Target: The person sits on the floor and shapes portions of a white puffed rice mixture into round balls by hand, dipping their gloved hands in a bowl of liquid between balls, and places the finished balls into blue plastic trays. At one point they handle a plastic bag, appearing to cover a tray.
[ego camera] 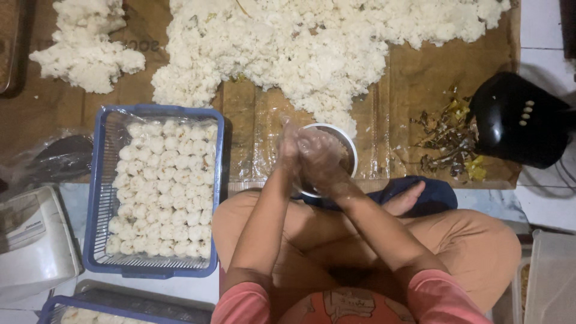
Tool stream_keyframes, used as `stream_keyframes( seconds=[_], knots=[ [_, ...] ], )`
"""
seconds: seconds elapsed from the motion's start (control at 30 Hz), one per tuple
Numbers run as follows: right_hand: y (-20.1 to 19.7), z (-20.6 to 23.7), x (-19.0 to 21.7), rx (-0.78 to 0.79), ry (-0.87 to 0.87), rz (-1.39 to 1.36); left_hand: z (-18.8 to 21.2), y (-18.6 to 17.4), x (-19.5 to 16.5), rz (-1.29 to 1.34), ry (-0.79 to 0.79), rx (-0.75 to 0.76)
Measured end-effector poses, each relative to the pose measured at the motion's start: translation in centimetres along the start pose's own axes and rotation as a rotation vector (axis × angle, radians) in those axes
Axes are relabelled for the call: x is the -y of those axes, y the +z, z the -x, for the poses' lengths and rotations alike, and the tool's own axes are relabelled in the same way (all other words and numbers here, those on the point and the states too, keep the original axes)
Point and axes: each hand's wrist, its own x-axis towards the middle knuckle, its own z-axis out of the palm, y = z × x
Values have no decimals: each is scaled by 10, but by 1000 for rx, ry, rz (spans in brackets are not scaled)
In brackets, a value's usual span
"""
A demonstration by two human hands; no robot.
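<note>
Head view, looking down at a person seated cross-legged. Left hand (292,151) and right hand (321,161) are pressed palm to palm in thin clear gloves, closed tight together over a white bowl (350,147); whatever sits between the palms is hidden, so I cannot tell what they hold. The hands cover most of the bowl — only a brownish patch of filling shows at its right rim. Blue basket (96,198), plastic-lined, just left of the knee, holds close rows of small white rice balls (162,186), nearly full. A second blue basket (90,311) is cut off at the bottom edge. Loose cooked rice (318,42) is heaped on brown cardboard (420,78) beyond the bowl. Dark scraps (447,141) lie beside a black object (516,120), hard to identify.
</note>
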Motion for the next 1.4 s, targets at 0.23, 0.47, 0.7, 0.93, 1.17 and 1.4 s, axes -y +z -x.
stream_keyframes(
  seconds=[0.23, 0.47, 0.7, 0.93, 1.17, 1.4],
  knots=[
    [-18, -17, 7, 225, 38, 87, 49, 35, -26, -409, -214, -220],
    [-11, -44, -27, 152, 624, -503, 33, 22, -18, -489, 227, -77],
    [-36, -48, 11, 63, 167, -140, -19, 7, -1, -498, 433, -222],
    [-63, -52, 37, 155, -317, 173, -36, -9, 14, -232, 475, -268],
    [-48, -44, 28, 263, -243, 195, -21, -5, 11, -188, 429, -246],
    [-94, -69, 22, 40, -94, 28, 2, 6, -12, -350, 259, -248]
  ],
)
